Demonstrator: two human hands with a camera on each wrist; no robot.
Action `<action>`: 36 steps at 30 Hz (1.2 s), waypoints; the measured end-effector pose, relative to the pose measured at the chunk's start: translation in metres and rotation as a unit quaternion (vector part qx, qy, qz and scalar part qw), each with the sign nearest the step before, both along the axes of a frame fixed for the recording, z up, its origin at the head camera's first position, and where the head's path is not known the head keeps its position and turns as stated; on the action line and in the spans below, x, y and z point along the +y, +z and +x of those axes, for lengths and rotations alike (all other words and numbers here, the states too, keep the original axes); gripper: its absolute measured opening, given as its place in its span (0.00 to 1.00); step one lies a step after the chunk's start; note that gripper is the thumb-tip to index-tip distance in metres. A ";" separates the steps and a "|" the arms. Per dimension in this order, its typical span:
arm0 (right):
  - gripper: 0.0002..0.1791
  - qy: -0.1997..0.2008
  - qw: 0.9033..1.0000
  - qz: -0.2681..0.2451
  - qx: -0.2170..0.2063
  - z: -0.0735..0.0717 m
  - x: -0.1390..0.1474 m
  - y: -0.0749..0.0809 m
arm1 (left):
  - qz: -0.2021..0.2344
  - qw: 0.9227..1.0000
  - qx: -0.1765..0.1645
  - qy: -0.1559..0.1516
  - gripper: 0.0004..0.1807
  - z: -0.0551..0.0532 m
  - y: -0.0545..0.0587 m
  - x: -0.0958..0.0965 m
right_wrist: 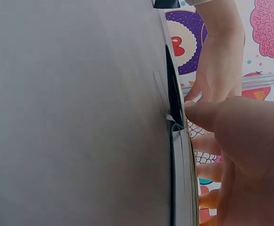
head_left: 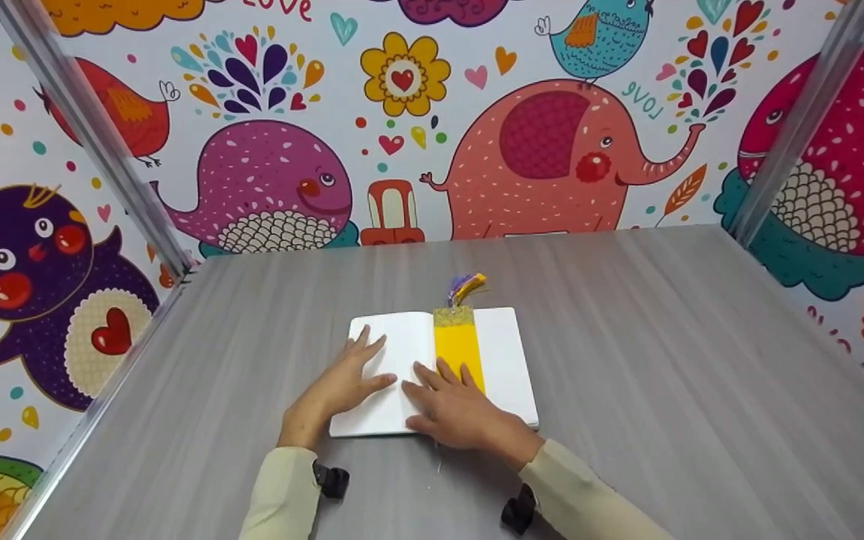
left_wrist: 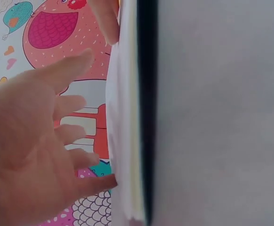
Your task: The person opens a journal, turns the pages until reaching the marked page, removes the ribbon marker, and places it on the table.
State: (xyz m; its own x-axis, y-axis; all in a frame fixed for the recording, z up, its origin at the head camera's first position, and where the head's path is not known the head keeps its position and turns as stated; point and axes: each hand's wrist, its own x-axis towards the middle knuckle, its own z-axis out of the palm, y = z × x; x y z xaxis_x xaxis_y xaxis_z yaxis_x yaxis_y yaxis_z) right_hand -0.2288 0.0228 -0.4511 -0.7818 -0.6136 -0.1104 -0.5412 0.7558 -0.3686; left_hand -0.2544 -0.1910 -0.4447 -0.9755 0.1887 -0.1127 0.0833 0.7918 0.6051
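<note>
A notebook with blank white pages (head_left: 402, 341) lies open on the table. On its right page, along the inner fold, sits a yellow bookmark (head_left: 457, 341) with a glittery gold top band and a purple and yellow tassel (head_left: 466, 286) reaching past the upper edge. My left hand (head_left: 346, 379) rests on the left page with its fingers spread. With fingers extended, my right hand (head_left: 451, 405) lies over the fold and the bookmark's lower part, hiding its bottom end. In the left wrist view the notebook's dark cover edge (left_wrist: 147, 108) shows; a thin ribbon (right_wrist: 160, 92) hangs out at the spine.
The grey wood-grain table (head_left: 664, 360) extends on every side of the notebook. Behind it stands a wall printed with cartoon animals (head_left: 544, 172). Metal posts (head_left: 102, 142) rise at the back corners. A black wrist strap mount (head_left: 333, 480) sits on the left sleeve.
</note>
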 end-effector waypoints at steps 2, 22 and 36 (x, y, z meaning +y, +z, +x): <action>0.33 0.004 1.000 0.003 0.007 0.000 0.000 0.000 | -0.016 1.000 -0.009 -0.019 0.40 0.001 0.000 -0.001; 0.33 0.005 1.000 -0.003 -0.005 -0.001 0.002 0.001 | -0.062 0.991 -0.073 -0.092 0.47 0.005 0.003 -0.008; 0.25 -0.111 0.971 -0.212 0.020 -0.014 0.012 0.011 | -0.063 0.989 -0.074 -0.108 0.48 0.004 0.004 -0.009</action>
State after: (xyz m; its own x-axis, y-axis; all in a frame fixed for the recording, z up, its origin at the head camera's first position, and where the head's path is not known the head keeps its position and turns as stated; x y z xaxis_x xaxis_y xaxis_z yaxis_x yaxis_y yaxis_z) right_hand -0.2429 0.0343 -0.4402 -0.8986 -0.4126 0.1492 -0.4026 0.6404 -0.6540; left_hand -0.2501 -0.2002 -0.4406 -0.8852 0.3659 -0.2873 0.1759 0.8349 0.5215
